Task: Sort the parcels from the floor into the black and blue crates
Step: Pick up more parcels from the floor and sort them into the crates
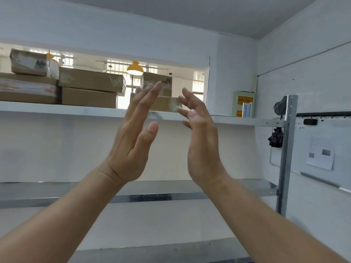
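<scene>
**Left hand** (133, 137): raised in front of the shelf (57, 109), fingers straight, palm turned inward, holding nothing.

**Right hand** (201, 141): raised level with the shelf, apart from the left, palm facing it, fingers loosely spread, holding nothing. Judged a clap or signal pose, not a grasp, since neither hand touches anything.

**Cardboard boxes** (91, 80): stacked on the shelf, apparently in storage.

**Small box** (167, 104): lies at the shelf's front edge, behind the fingertips, untouched.

**Parcels, crates**: none in view; the floor lies below the shelf, out of frame.

**Whiteboard** (322, 149): on the wall right of the shelf.
</scene>
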The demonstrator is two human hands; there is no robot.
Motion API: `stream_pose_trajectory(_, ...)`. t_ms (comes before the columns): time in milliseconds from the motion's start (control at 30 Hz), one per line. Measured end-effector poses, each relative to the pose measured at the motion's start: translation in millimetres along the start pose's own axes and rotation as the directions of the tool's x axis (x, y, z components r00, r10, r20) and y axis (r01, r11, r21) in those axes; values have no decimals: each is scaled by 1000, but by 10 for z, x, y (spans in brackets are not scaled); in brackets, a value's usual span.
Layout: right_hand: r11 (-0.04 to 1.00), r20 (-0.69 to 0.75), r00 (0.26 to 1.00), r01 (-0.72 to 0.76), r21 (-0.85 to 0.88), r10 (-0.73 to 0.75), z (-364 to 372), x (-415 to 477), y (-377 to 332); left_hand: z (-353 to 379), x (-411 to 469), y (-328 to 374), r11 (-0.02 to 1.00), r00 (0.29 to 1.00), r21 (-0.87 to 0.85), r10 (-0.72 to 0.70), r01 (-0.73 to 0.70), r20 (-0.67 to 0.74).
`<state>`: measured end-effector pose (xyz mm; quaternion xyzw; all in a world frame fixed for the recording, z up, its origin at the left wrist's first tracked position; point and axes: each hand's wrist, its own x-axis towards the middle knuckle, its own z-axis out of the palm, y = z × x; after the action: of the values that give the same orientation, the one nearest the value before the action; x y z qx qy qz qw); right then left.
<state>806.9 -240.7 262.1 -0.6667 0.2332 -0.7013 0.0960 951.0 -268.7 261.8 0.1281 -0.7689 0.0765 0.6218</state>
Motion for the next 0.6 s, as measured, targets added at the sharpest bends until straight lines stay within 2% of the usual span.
stream_pose_trajectory(133, 998, 49, 999, -27, 61, 24, 158, 1, 113, -129, -90, -37, 998, 999, 67, -25, 22, 33)
stream_pose_trajectory(300, 983, 135, 991, -37, 180, 12, 410, -27, 307, -352, -297, 40, 961, 990, 245, -139, 130, 18)
stream_pose_trajectory(600, 836, 363, 932, -194, 514, -7, 945, -557, 414, -750, -863, 617, 756, 938, 571, -335, 320, -83)
